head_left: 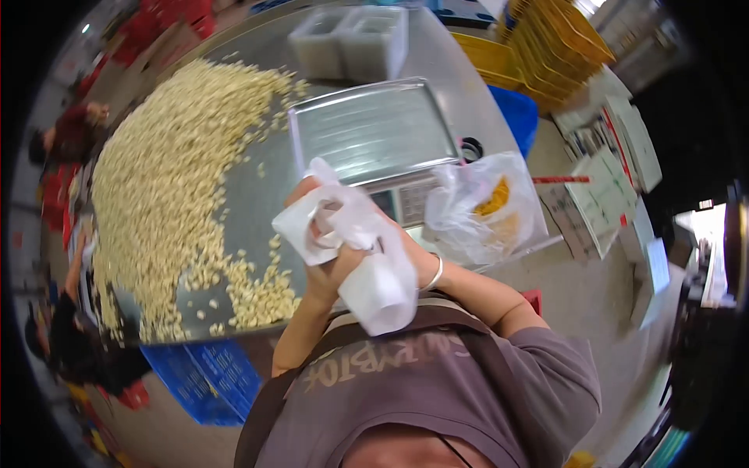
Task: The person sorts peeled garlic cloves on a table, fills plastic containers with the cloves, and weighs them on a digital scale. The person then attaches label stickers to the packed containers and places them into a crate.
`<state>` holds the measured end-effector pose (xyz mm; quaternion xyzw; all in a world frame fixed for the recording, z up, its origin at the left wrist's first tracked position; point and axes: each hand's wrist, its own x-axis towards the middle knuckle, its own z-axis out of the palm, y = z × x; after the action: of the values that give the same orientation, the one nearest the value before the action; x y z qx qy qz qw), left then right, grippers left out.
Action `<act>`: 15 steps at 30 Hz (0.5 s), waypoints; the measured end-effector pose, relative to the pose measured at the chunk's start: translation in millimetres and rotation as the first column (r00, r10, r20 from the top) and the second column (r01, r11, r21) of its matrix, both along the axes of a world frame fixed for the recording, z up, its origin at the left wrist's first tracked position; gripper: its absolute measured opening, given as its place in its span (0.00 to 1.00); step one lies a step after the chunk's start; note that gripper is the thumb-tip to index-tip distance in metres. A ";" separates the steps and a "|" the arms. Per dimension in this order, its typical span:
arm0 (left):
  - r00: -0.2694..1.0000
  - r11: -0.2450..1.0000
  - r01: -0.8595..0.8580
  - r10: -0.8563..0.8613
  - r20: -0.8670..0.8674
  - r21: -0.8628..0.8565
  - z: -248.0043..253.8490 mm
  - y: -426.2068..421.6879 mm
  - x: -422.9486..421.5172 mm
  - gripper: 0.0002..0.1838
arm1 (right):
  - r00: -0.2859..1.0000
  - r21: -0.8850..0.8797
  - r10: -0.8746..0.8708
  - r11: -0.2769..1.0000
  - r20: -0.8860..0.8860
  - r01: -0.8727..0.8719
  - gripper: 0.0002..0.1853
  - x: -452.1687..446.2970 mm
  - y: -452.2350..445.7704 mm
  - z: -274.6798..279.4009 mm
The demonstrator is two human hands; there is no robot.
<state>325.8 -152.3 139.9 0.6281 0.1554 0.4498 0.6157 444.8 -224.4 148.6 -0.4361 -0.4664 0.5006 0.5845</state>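
A bunched white plastic bag (380, 288) hangs in front of my chest, gathered between both hands. My left hand (328, 271) is closed around its left side, thumb across the plastic. My right hand (417, 253), with a white bracelet at its wrist, grips the bag from the right and behind. The plastic hides most of the right fingers. Just beyond them sits a weighing scale (374, 132) with a bare steel platter and a keypad. Right of the keypad lies a clear plastic bag (488, 210) with something orange-yellow inside.
A large heap of pale pieces resembling peeled garlic cloves (168, 187) spreads over the metal table (437, 70). Translucent tubs (351, 43) stand behind the scale. Yellow crates (554, 47) and cardboard boxes (597, 199) are at right, a blue crate (204, 382) lower left. People work at left.
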 end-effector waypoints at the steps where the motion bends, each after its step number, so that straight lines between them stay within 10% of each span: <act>1: 0.986 0.978 0.161 -0.164 -0.014 -0.136 7.3 1.6 10.7 0.40 | 0.997 0.013 -0.065 0.998 -0.038 0.066 0.39 20.4 -2.7 -1.9; 5: 0.768 0.888 0.456 -0.429 -0.476 -0.063 20.9 6.3 70.6 0.44 | 0.927 0.064 -0.307 0.952 0.216 0.300 0.14 127.6 -28.1 -17.8; 8: 0.790 0.870 0.376 -0.120 -0.602 0.319 22.2 3.1 105.6 0.45 | 0.591 0.224 -0.697 0.703 0.405 0.676 0.14 230.9 -42.1 -13.8; 10: 0.812 0.916 0.336 -0.163 -0.561 0.220 15.5 2.9 117.0 0.38 | 0.307 0.393 -0.898 0.418 0.314 0.819 0.18 342.2 -48.7 -32.9; 12: 0.810 0.920 0.341 -0.184 -0.557 0.192 9.1 6.9 122.3 0.35 | -0.381 0.896 -0.923 -0.124 0.054 0.427 0.20 404.9 -37.0 -23.4; 15: 0.799 0.949 0.275 -0.138 -0.586 0.152 8.1 8.3 131.5 0.27 | -0.465 0.871 -0.864 -0.065 0.196 0.488 0.24 479.7 -14.6 -83.1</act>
<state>457.3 -144.0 147.9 0.8132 0.2089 0.1867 0.5101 924.5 -239.0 65.5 -0.6685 -0.2981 -0.4734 0.4899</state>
